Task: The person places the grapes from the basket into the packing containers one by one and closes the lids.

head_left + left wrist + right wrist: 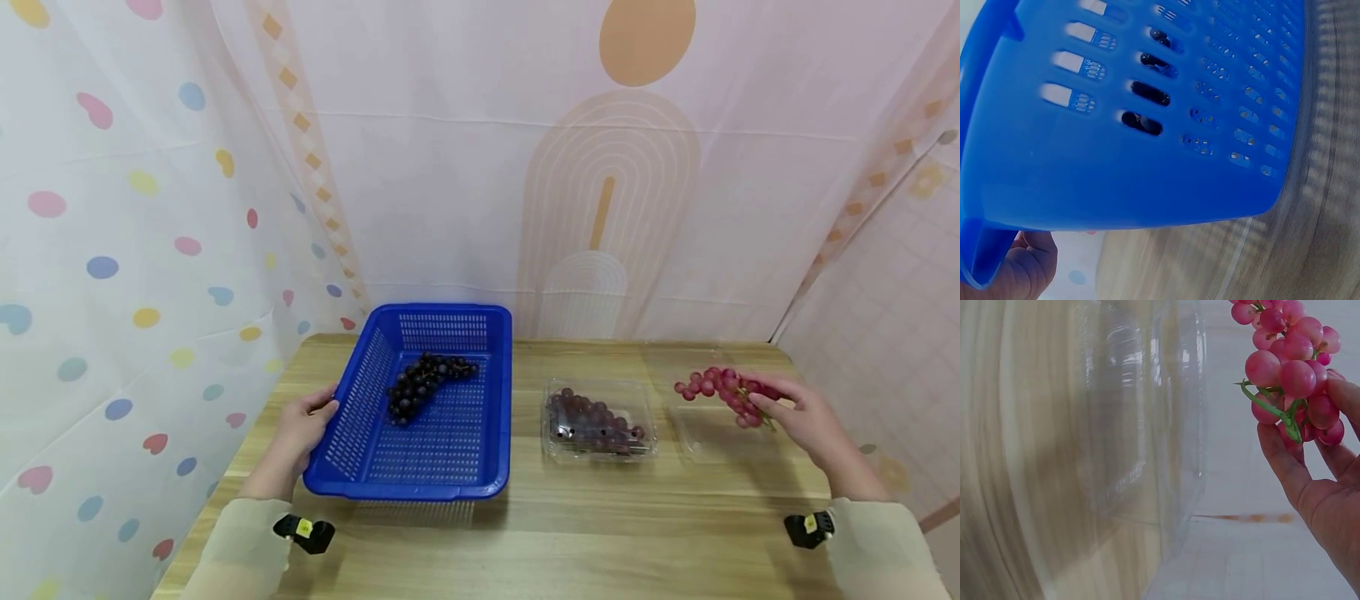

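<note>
Above the right part of the tabletop (570, 533), a bunch of red grapes (1297, 378) is held clear of the surface by the right hand (798, 417), thumb and fingers pinching it near its green stem (1275, 409). Directly below stands an open clear plastic container (1138, 469); the bunch does not touch it. At the opposite side, the left hand (300, 427) grips the left rim of a blue basket (405, 490), in which a bunch of black grapes (416, 387) lies toward the far left of the mesh floor. Whether the basket sits flat or is slightly lifted on the near side cannot be determined. Between the two stations, well apart from both hands, a closed clear box (637, 404) contains dark red grapes (592, 411). The step in hand is judged to be a transfer of the red bunch between the open container and the basket; direction cannot be established from these views. If the container is the destination, the next move calls for lowering the bunch squarely within its walls before release; if the basket, a carry over the closed box, with the rim kept steady. Loose berries at the free end could catch on an edge.
</note>
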{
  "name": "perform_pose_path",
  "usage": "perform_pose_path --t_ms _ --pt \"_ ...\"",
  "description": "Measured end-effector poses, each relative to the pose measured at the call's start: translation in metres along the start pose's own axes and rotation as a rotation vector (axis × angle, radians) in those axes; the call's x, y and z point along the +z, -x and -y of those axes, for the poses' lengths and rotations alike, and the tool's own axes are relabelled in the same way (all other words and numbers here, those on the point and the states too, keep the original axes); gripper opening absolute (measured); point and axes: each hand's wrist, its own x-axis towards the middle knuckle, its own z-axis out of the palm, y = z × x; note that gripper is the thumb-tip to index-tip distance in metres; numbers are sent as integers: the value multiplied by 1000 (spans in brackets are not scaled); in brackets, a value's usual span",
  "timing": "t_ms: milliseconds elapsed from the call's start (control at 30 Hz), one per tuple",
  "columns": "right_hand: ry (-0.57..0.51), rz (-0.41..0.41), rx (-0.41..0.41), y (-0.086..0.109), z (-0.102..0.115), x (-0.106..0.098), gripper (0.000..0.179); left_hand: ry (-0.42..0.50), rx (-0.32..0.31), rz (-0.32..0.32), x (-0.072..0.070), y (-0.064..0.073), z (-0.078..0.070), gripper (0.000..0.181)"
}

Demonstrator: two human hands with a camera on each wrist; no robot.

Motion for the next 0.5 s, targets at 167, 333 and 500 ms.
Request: perform_pose_path --t_ms 167,333,500 --pt "25 4 -7 2 -4 -1 35 5 6 1 0 -1 1 46" --pt "49 8 -41 3 -9 1 32 -1 9 0 0 0 1 46" --pt "87 18 -14 4 -13 4 33 -6 7 -3 0 0 1 46"
